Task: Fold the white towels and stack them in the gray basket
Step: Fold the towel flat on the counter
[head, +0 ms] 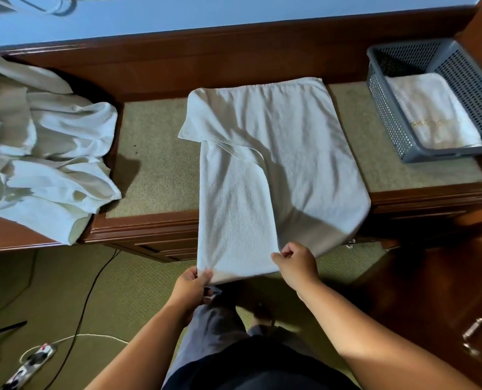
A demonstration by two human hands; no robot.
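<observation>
A white towel lies partly folded on the carpeted bench top, its near end hanging over the front edge. My left hand pinches the near left corner of the folded flap. My right hand pinches the flap's near right corner. The gray basket stands at the right end of the bench with one folded white towel inside. A heap of unfolded white towels lies at the left.
A dark wooden ledge runs behind the bench. On the carpeted floor at lower left lie a power strip and a black cable. A wooden cabinet with a metal handle stands at right.
</observation>
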